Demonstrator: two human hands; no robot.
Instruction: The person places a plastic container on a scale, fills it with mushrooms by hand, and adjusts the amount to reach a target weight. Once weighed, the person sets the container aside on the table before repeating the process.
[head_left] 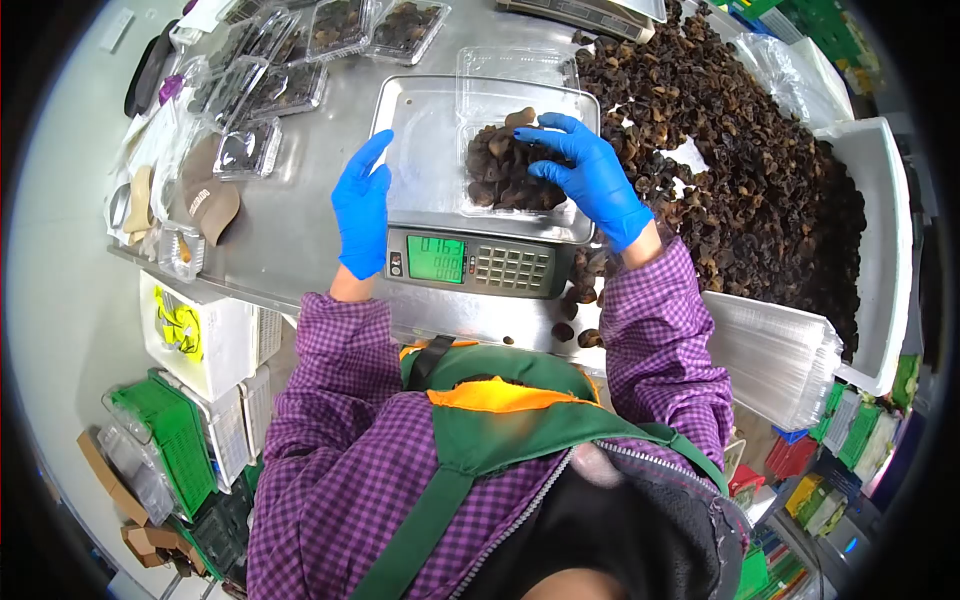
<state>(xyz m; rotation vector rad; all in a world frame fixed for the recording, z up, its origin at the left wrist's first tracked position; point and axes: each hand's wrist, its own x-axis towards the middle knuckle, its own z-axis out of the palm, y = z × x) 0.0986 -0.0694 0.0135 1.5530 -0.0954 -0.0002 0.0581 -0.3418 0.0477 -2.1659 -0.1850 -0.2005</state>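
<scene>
A digital scale with a green lit display stands on the metal table. On its metal tray lies an open clear plastic box, its lid tipped back, filled with dark brown mushroom-like pieces. My right hand, in a blue glove, is over the right side of the pieces, its fingers spread and the tips touching or just above them. My left hand, also blue-gloved, is held open at the tray's left edge, with nothing in it.
A large heap of dark pieces lies at the right, by a white foam box. Stacked clear boxes stand at the lower right. Filled closed boxes and a brown cap are at the left.
</scene>
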